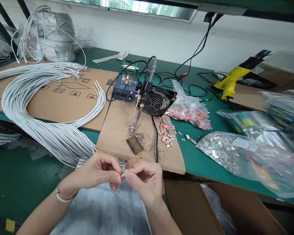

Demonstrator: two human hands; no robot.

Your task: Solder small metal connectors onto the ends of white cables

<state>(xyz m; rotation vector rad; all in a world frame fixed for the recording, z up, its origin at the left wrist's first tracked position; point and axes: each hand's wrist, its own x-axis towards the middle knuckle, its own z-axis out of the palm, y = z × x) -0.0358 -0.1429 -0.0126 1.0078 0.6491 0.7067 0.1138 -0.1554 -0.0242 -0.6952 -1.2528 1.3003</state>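
Close together at the front edge of the bench, my left hand [103,171] and my right hand [143,178] both pinch a short white cable end [123,174]. Most of that piece is hidden by my fingers. Just beyond them, on cardboard, lies a brown sponge [134,144]. Behind it a soldering iron [138,116] points down over a heap of solder bits, fixed beside a blue soldering station [124,88] with a red light. To the left spreads a thick bundle of white cables [46,138].
Small orange-and-silver connectors [167,132] lie right of a black fan [156,103]. Bags of connectors [189,112] and metal parts [218,151] stand further right. A yellow heat gun [232,78] is at the back right. An open cardboard box [193,205] sits below the bench.
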